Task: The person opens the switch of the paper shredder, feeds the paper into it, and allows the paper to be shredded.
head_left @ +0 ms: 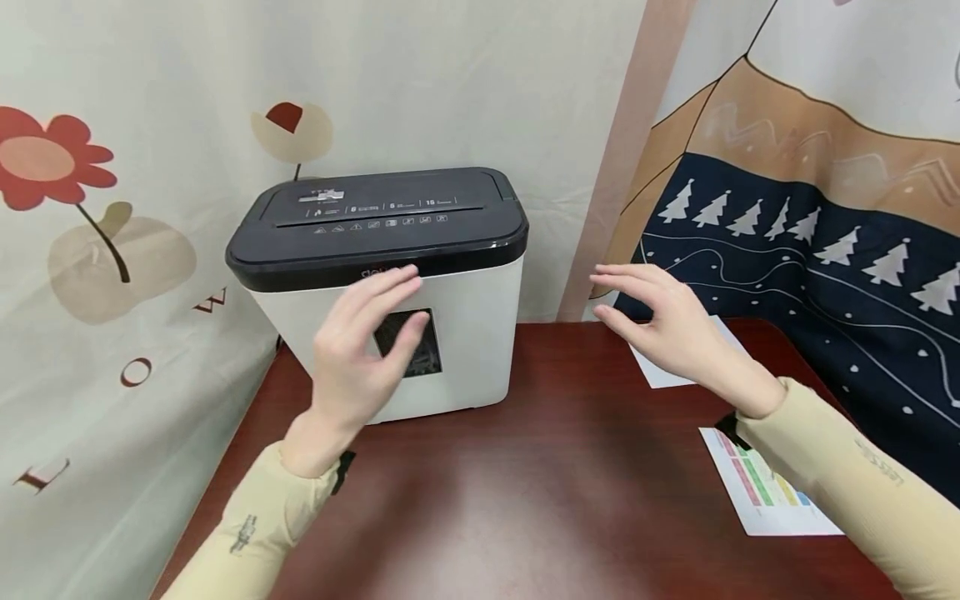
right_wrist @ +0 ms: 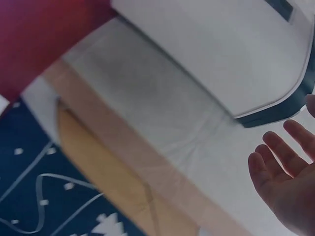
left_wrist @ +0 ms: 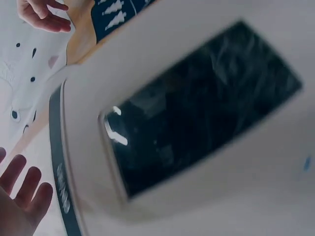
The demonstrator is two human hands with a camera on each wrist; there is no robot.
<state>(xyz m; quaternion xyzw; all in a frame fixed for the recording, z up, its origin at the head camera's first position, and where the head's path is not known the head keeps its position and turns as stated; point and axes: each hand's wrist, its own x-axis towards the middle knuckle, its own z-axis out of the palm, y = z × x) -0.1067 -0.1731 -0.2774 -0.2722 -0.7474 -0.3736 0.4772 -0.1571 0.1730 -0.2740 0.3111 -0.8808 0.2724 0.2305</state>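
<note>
A paper shredder [head_left: 472, 333] with a white bin and a black top stands at the back left of the table. Its dark window [left_wrist: 197, 108] fills much of the left wrist view, with shreds faintly visible behind it. In front of the shredder hovers my left hand [head_left: 360, 350], fingers extended and nothing in them. My right hand [head_left: 667, 321] is held in the air to the right of the shredder, also bare, its fingers straight and thumb apart. Beneath the right hand lies a white sheet [head_left: 663, 371], partly hidden by it.
A second sheet with coloured bars [head_left: 757, 492] lies under the right forearm. The reddish-brown table [head_left: 510, 500] carries everything. Behind hangs a printed curtain [head_left: 450, 83], with a dark tree-patterned part [head_left: 787, 267] at the right.
</note>
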